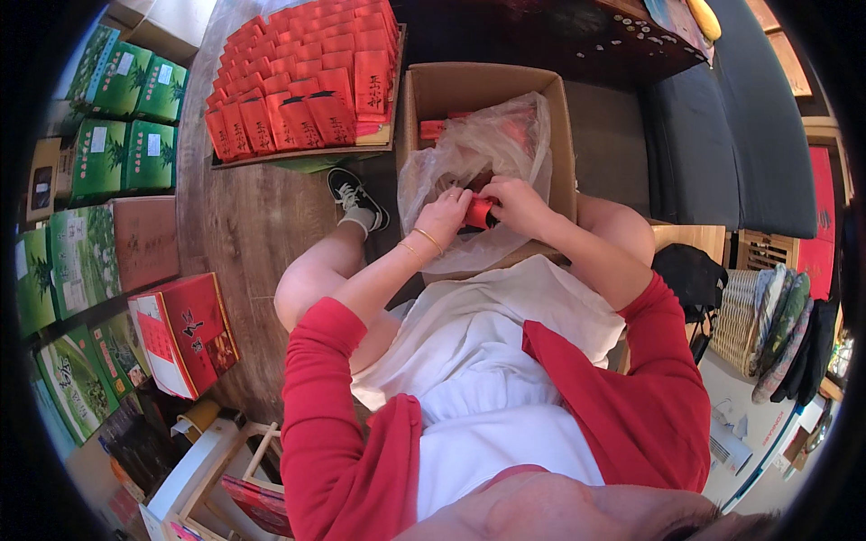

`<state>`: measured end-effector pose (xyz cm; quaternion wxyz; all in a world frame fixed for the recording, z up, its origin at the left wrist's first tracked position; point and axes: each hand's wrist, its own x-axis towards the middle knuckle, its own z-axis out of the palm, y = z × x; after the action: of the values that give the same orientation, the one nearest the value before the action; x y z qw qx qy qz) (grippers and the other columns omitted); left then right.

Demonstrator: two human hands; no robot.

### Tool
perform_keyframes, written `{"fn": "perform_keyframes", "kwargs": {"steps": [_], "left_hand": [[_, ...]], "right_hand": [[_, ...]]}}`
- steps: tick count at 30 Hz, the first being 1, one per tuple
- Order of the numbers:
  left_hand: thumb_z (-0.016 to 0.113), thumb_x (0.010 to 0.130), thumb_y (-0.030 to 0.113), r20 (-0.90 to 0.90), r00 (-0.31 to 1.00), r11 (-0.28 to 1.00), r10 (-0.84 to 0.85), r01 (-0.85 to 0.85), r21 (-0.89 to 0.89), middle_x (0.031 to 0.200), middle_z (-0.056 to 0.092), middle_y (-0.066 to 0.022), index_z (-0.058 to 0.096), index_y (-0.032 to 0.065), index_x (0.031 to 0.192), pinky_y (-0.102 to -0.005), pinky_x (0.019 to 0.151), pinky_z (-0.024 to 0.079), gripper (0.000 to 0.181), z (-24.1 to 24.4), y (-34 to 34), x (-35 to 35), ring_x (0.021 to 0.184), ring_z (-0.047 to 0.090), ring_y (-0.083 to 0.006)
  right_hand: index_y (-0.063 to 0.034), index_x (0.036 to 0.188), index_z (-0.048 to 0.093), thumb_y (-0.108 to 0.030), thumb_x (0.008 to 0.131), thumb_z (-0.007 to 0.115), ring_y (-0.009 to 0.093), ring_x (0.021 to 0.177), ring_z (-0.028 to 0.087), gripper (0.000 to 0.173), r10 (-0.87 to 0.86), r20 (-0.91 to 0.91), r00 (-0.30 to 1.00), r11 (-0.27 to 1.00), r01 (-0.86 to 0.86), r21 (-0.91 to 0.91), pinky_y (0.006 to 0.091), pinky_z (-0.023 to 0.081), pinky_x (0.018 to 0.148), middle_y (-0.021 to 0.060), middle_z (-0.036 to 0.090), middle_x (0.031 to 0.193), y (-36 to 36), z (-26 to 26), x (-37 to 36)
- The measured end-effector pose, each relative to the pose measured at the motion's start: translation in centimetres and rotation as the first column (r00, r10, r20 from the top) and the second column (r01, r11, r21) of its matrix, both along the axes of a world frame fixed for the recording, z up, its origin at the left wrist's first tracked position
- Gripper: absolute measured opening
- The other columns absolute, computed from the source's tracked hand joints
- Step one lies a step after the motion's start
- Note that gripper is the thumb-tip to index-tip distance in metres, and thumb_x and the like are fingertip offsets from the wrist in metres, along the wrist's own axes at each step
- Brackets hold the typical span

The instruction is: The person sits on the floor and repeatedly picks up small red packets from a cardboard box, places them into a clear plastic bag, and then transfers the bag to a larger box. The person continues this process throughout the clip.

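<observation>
My left hand (443, 215) and my right hand (519, 206) meet over an open cardboard box (567, 159) between my knees. Between them they hold a small red packet (479, 212) with a dark part, fingers of both hands on its upper edge. A crumpled clear plastic bag (423, 179) lines the box and spreads over its near side. More red packets (433, 129) lie in the box, partly under the plastic. Left of the box, a shallow carton (304, 157) holds many red packets (371, 81) standing in tight rows, with dark characters on them.
Green printed boxes (98, 159) are stacked along the left side, with a red and white gift box (196, 335) on the wooden floor. A dark table (528, 40) stands beyond the box. A dark cushioned seat (717, 135) and a wicker basket (734, 324) are at the right.
</observation>
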<state>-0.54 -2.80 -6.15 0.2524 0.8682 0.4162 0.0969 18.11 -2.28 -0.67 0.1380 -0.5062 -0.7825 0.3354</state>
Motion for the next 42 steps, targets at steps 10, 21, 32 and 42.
{"fn": "perform_keyframes", "kwargs": {"steps": [10,21,32,42], "left_hand": [[0.073,0.064,0.006,0.071,0.985,0.968,0.156,-0.138,-0.21,0.098,0.058,-0.0179,0.041,0.0039,0.104,-0.0428,0.075,0.048,0.051,-0.2,0.7,-0.6,0.092,0.057,-0.0363],[0.073,0.065,0.008,0.204,0.961,0.961,0.187,-0.136,-0.24,0.096,0.058,-0.0194,0.04,0.005,0.109,-0.0448,0.074,0.046,0.054,1.0,0.2,0.3,0.09,0.056,-0.0385],[0.075,0.066,0.021,0.229,0.934,0.924,0.273,-0.189,-0.332,0.093,0.059,-0.0208,0.039,0.0049,0.111,-0.0446,0.071,0.048,0.06,1.9,0.1,1.1,0.086,0.058,-0.0388],[0.073,0.065,0.033,0.188,0.942,0.924,0.278,-0.209,-0.32,0.091,0.059,-0.0198,0.043,0.0042,0.101,-0.0438,0.07,0.049,0.054,2.3,0.0,1.0,0.084,0.059,-0.038]], "right_hand": [[-0.0004,0.083,0.066,-0.013,0.078,0.062,0.029,0.059,0.059,0.015,-0.254,-0.155,0.955,0.955,0.222,-0.197,0.0377,0.045,0.057,0.0161,0.061,0.066,1.0,1.9,1.0],[-0.0022,0.089,0.062,-0.008,0.076,0.059,0.018,0.057,0.053,0.014,-0.204,-0.25,0.947,0.976,0.176,-0.132,0.0292,0.042,0.054,0.009,0.055,0.062,0.9,3.2,1.9],[-0.0038,0.089,0.058,-0.003,0.072,0.063,0.024,0.064,0.055,0.017,0.142,-0.202,0.969,0.989,-0.13,0.075,0.0319,0.045,0.057,0.0111,0.055,0.077,0.2,3.1,1.6],[-0.0014,0.087,0.057,-0.01,0.077,0.063,0.027,0.071,0.056,0.014,-0.046,-0.278,0.96,0.995,0.021,-0.095,0.0325,0.046,0.064,0.0127,0.055,0.084,0.3,3.9,1.3]]}}
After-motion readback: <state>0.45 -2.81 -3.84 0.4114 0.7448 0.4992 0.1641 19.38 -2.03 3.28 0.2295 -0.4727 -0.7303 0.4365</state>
